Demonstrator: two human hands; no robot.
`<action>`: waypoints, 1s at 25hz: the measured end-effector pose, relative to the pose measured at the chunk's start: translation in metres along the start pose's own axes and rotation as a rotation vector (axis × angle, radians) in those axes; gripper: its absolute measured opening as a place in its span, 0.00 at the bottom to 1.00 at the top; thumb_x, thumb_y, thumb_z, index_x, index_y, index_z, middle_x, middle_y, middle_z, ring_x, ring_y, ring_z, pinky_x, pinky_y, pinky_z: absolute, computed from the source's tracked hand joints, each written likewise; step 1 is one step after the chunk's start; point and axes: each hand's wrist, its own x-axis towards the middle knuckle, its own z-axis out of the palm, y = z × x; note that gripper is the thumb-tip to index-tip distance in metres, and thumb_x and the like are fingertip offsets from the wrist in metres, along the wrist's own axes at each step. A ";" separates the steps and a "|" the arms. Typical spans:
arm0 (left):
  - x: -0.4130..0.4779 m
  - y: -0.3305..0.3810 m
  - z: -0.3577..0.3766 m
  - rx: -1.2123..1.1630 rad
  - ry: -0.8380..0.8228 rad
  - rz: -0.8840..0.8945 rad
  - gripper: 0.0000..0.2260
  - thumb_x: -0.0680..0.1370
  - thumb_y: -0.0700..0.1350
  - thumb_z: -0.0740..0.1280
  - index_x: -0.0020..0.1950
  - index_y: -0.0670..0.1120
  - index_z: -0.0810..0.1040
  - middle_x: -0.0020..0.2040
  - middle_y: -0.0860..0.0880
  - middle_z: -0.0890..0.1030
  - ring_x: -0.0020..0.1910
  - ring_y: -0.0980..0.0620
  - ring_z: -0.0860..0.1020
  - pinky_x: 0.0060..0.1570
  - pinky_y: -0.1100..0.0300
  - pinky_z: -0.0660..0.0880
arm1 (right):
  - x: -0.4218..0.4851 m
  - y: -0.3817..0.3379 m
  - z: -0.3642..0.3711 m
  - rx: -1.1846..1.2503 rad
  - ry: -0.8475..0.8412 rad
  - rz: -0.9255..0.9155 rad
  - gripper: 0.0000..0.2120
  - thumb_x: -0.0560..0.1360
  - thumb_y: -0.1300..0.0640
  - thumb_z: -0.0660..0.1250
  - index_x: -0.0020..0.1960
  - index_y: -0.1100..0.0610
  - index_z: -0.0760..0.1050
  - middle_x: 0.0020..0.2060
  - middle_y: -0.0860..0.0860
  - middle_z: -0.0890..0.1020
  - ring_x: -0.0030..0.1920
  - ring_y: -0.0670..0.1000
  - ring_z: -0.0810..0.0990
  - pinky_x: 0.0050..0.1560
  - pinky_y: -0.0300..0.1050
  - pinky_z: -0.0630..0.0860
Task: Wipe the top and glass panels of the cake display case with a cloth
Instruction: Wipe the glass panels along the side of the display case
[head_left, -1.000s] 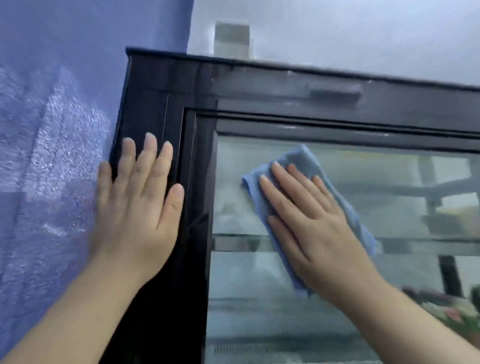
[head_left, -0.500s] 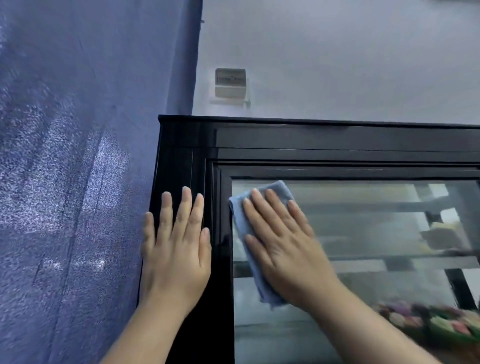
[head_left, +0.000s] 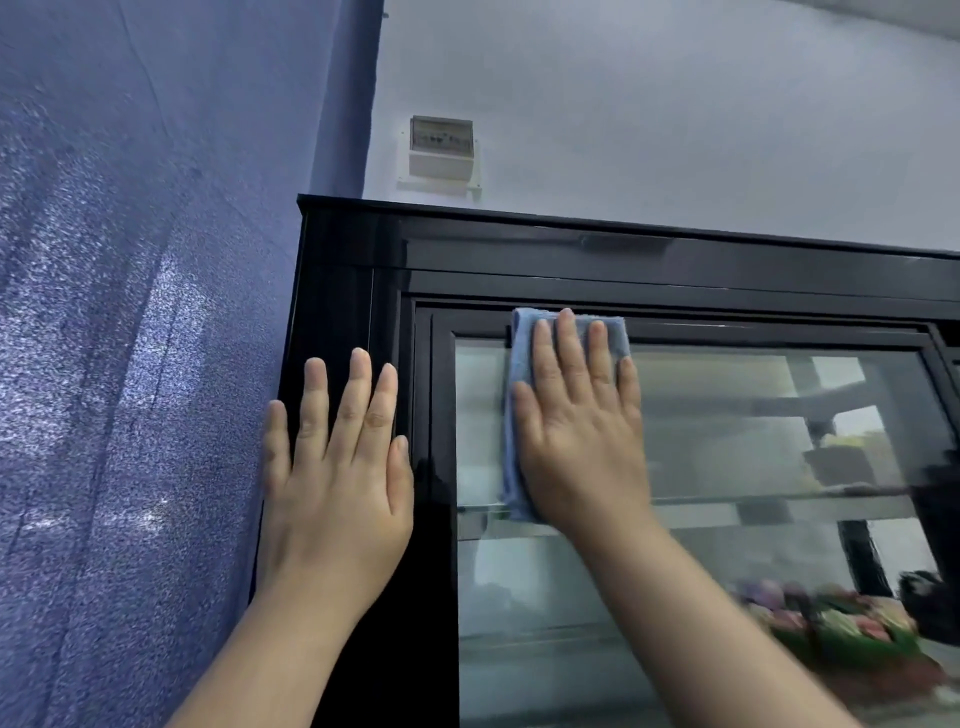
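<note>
The cake display case (head_left: 519, 249) has a glossy black frame and fills the lower right of the head view. Its glass panel (head_left: 753, 431) shows shelves inside. My right hand (head_left: 576, 431) presses a folded blue cloth (head_left: 517, 358) flat against the glass at the panel's upper left corner, fingers straight and pointing up over the top frame bar. The cloth shows above and left of the hand. My left hand (head_left: 332, 483) rests flat on the case's black left post, fingers straight.
A blue textured wall (head_left: 130, 364) stands right against the case's left side. Behind the case is a white wall with a small electrical box (head_left: 441, 148). Decorated cakes (head_left: 841, 629) sit on a lower shelf inside, at the right.
My right hand has slid the cloth up and a little to the right, from the glass's left edge to the top frame bar, fingers turning upright. The left hand stays on the post.
</note>
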 end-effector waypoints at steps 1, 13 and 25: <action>0.001 0.001 0.000 -0.004 -0.002 0.005 0.25 0.78 0.51 0.49 0.75 0.45 0.60 0.76 0.47 0.59 0.74 0.43 0.54 0.70 0.46 0.45 | 0.000 -0.015 0.002 0.031 -0.011 0.023 0.28 0.78 0.44 0.40 0.77 0.51 0.50 0.77 0.49 0.52 0.76 0.50 0.44 0.73 0.52 0.41; -0.040 0.004 -0.014 -0.072 -0.075 0.017 0.27 0.78 0.55 0.50 0.75 0.46 0.58 0.76 0.47 0.57 0.75 0.44 0.51 0.71 0.50 0.43 | -0.069 -0.009 -0.001 0.048 -0.028 -0.290 0.26 0.79 0.45 0.49 0.76 0.50 0.58 0.75 0.49 0.59 0.76 0.53 0.53 0.73 0.54 0.51; -0.064 0.006 -0.016 0.001 -0.095 -0.004 0.26 0.79 0.53 0.50 0.75 0.45 0.57 0.76 0.47 0.56 0.75 0.43 0.51 0.70 0.44 0.48 | -0.035 0.018 0.000 -0.013 0.025 -0.304 0.26 0.79 0.45 0.48 0.75 0.51 0.61 0.74 0.51 0.63 0.75 0.54 0.58 0.73 0.54 0.53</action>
